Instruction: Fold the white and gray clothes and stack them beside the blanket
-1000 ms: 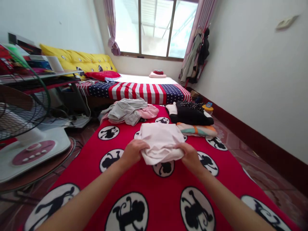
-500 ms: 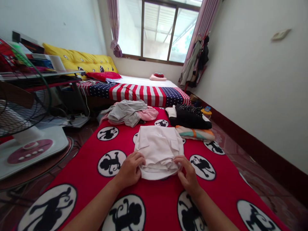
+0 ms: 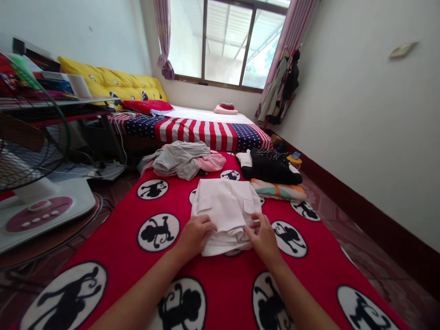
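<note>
A white garment with flaps like pocket flaps lies folded into a compact bundle on a red blanket with black monkey figures in white circles. At its near left edge, my left hand has its fingers closed on a folded layer. My right hand is at the near right edge, thumb and fingers bent around the bunched cloth there. Below the hands, the lowest layer of the garment sticks out toward me. The undersides of the folds are hidden.
Behind the garment lie a loose heap of grey and pink clothes and folded black clothes. A folded multicoloured cloth sits at right. A fan stands at left. A bed is beneath the window.
Both hands have moved inward over the garment's near edge, the right one also slightly upward. The folded layer's near edge looks straighter and smoother.
</note>
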The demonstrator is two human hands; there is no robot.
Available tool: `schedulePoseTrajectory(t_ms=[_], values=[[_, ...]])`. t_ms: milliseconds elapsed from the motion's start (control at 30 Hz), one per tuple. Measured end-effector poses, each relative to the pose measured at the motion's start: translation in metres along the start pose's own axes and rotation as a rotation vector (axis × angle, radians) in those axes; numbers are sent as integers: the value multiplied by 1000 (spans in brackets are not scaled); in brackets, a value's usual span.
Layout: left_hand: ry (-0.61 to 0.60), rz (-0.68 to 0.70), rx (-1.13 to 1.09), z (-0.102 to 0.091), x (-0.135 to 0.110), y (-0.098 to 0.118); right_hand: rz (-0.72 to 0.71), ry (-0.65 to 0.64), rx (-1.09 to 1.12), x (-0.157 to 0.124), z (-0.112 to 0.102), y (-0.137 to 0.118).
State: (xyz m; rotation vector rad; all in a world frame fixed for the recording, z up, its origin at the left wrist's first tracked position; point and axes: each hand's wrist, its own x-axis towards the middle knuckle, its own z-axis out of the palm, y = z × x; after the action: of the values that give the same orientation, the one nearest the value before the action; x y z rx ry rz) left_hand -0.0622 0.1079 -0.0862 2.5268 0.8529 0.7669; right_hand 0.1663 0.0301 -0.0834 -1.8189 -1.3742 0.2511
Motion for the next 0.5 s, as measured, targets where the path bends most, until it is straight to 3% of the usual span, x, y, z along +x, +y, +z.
schedulePoseTrajectory(t_ms=[67,167,333,500], values=[[16,-14,-145,-6,-6,-4,1,-57,10,-8,-2,-3],[27,-40,-226,-15,-15,-6,-136,-145,-94,-17,-1,-14],[31,49,-69,-16,-23,4,-418,-273,-338,-25,5,-39],[-15,57,8,-3,-28,15,-456,-339,-399,-32,-1,-56]])
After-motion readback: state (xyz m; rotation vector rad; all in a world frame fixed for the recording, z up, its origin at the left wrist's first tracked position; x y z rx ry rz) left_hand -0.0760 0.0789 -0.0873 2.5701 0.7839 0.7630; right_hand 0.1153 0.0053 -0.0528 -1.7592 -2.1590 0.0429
